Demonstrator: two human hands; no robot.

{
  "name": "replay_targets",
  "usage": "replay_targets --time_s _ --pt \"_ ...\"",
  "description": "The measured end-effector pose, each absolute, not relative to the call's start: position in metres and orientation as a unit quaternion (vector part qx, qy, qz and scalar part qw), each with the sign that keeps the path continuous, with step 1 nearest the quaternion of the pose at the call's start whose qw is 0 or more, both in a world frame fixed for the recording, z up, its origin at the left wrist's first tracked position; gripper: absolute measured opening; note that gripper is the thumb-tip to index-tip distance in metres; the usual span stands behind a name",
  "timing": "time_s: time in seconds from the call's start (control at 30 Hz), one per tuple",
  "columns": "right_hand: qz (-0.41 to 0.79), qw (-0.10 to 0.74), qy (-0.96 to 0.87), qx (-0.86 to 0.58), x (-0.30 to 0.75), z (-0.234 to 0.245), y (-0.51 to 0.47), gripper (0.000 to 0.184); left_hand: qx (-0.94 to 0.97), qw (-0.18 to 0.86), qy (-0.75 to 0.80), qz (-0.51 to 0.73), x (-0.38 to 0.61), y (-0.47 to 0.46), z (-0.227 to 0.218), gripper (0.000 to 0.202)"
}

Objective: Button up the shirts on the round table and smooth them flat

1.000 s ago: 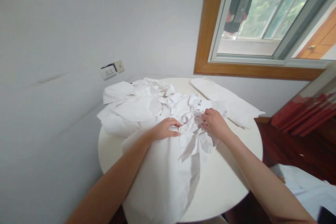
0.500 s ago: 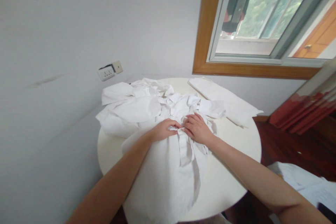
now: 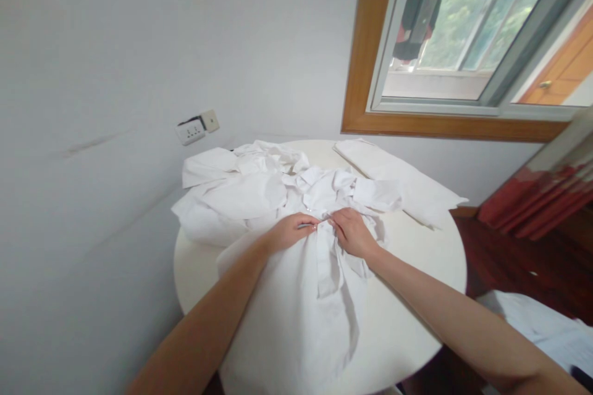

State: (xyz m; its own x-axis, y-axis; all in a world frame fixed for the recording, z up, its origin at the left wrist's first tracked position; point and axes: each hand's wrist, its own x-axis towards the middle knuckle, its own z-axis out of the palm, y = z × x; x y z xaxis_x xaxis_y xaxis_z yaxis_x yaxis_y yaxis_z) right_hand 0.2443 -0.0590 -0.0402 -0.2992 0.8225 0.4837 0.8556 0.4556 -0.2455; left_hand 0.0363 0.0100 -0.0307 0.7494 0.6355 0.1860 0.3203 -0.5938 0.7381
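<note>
A white button-front garment (image 3: 278, 308) lies spread over a round table, its lower part hanging past the near edge. My left hand (image 3: 291, 230) pinches the front edge of the cloth, fingers pressed together. Close beside it, on the right, my right hand (image 3: 351, 231) is closed with thumb and fingertips on the facing edge. Small buttons seem to show near the fingertips, but the exact grip is too fine to make out. A loose strip of the front placket (image 3: 327, 271) hangs down below both hands.
Crumpled white cloth (image 3: 231, 191) covers the left rear of the white round table (image 3: 407, 315). A folded white cloth (image 3: 398, 173) lies at the back right. The wall with a socket (image 3: 191, 131) and a wood-framed window (image 3: 445, 123) stands behind. White items (image 3: 532, 321) are low at right.
My right hand has gone from lying with fingers spread over the cloth to a closed pinch at the edge. My left hand stays almost in place. The view has shifted slightly.
</note>
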Motion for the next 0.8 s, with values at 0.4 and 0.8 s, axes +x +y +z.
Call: replay_targets --time_s 0.4,0.8 --pt "-0.014 0.284 -0.813 -0.509 0.243 -0.036 -0.063 0.020 0.837 0.357 0.316 0.271 0.044 0.002 -0.033 0.025" --pt "-0.013 0.272 -0.861 -0.429 0.242 -0.029 -0.070 0.033 0.846 0.327 0.321 0.271 0.045 -0.004 -0.029 0.018"
